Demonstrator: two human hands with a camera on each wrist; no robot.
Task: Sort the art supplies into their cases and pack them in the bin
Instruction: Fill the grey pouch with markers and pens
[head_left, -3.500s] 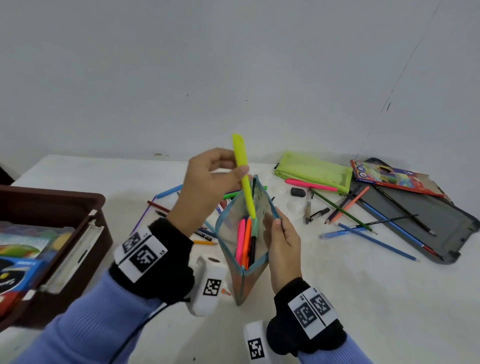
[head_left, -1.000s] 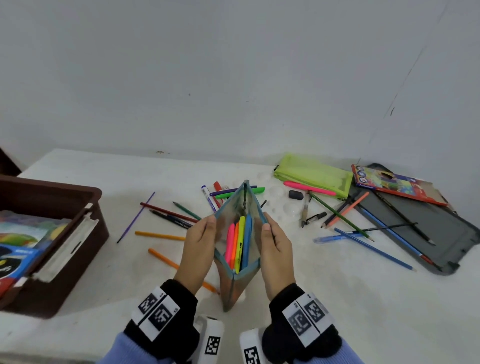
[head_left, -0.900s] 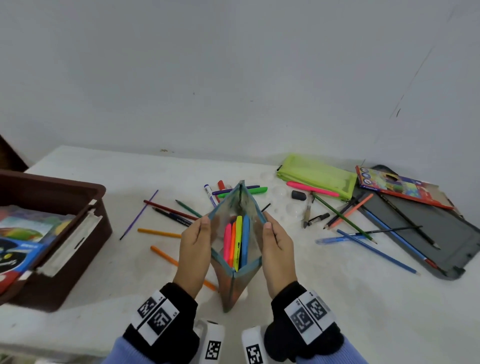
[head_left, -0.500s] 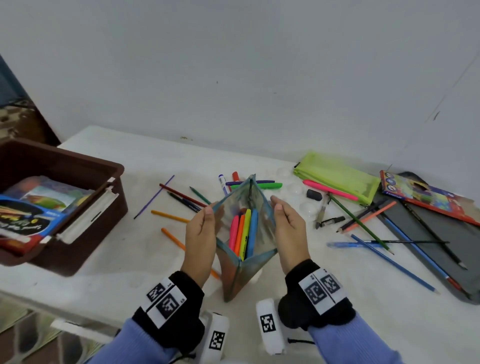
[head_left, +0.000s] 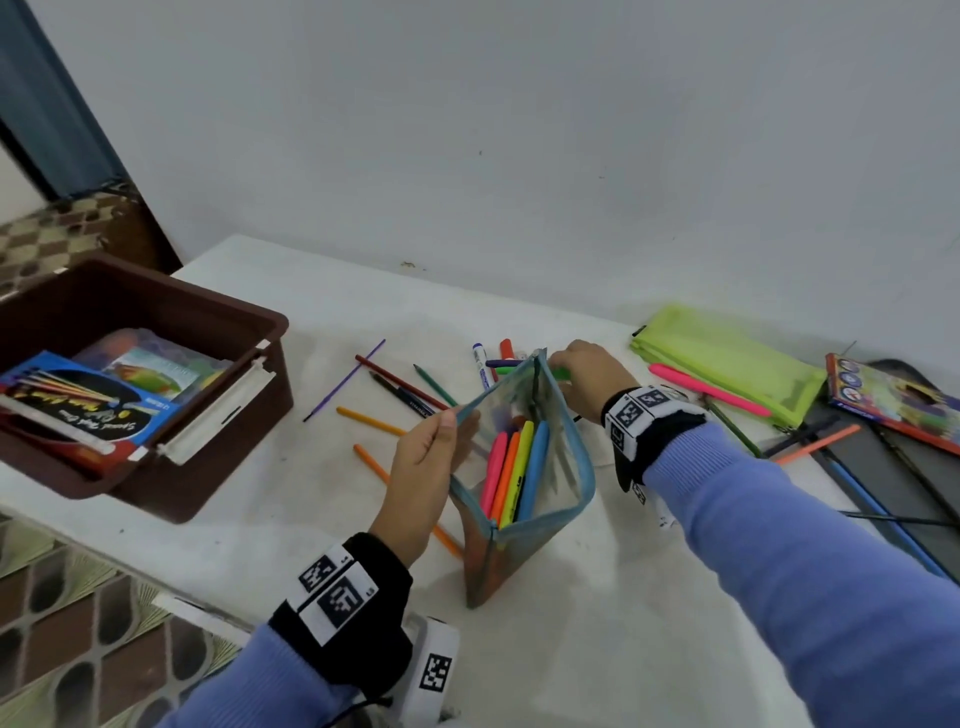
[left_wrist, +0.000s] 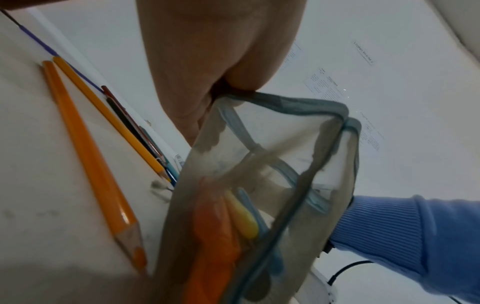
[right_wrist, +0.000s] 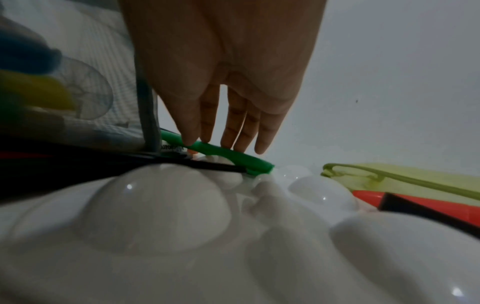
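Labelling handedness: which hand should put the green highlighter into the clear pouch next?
Right. The right hand already has its fingers on the green highlighter behind the clear pouch; the left hand holds the pouch's rim open.

Checkered floor (head_left: 57, 234), blue curtain (head_left: 47, 104).

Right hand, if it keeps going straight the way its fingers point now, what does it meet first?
The green marker: the right hand has its fingertips at it, seemingly touching already, just beyond the mesh pouch. Past that, probably bare table.
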